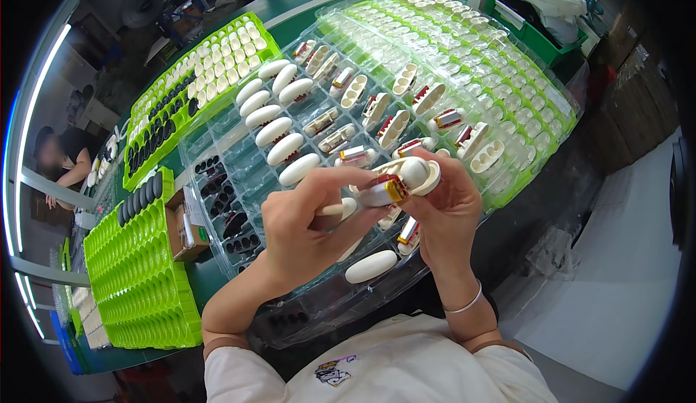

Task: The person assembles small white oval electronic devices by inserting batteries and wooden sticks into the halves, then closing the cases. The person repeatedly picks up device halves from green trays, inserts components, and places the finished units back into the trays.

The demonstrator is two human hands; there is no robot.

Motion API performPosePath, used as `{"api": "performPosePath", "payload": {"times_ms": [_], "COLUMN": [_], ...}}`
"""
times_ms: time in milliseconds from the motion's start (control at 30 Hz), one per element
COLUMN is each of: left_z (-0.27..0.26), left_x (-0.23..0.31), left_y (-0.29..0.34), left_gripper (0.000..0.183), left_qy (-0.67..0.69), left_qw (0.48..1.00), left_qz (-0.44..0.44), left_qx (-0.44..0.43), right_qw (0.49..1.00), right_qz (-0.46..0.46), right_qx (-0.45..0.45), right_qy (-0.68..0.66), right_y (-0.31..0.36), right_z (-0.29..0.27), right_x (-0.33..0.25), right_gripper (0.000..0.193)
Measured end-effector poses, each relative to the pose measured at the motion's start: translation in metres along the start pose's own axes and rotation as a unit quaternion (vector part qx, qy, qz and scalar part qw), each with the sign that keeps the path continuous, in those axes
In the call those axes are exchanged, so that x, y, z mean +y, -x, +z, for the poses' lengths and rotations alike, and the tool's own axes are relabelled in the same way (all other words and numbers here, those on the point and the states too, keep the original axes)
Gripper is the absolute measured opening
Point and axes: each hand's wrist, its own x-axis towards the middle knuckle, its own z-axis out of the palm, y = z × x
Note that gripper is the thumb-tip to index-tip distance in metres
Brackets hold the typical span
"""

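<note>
Both hands meet above a clear compartmented tray (239,138). My right hand (451,211) is closed around a cream oval plastic case (433,178) with a rounded white part in it. Between the thumb and fingers of my left hand (297,211) is a small silver battery cell (378,193) with a gold-yellow end, right against the case. A thin cream stick-like piece (332,210) also shows in the left hand's curled fingers; its far part is hidden. Below the hands lies a closed white oval case (371,266).
Similar cases and open shells with batteries fill the tray. Black parts (235,223) lie at its left. Green trays (145,280) stand left and a larger clear-covered one (507,98) far right. A small cardboard box (181,225) sits between. Another person (69,160) is at far left.
</note>
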Motion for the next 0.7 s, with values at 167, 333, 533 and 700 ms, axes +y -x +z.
{"api": "performPosePath", "payload": {"times_ms": [167,333,533,700], "left_z": [-0.002,-0.002,0.005,0.007], "left_x": [-0.003,0.000,-0.006,-0.011], "left_y": [-0.002,-0.003,-0.002,0.000], "left_gripper": [0.032,0.037,0.047,0.043], "left_qy": [0.018,-0.023,-0.120,-0.232], "left_qw": [0.998,0.999,0.986,0.969], "left_qz": [-0.021,0.022,0.113,0.087], "left_qx": [-0.047,-0.027,-0.001,-0.009], "right_qw": [1.000,0.999,0.994,0.980], "right_qz": [-0.001,-0.008,0.092,0.190], "right_qx": [-0.027,-0.034,0.051,0.045], "right_qy": [-0.010,-0.026,-0.026,-0.038], "right_y": [0.000,-0.001,-0.001,0.002], "right_z": [-0.001,-0.005,0.006,0.001], "right_x": [0.000,0.005,0.004,0.017], "right_gripper": [0.045,0.042,0.034,0.033]}}
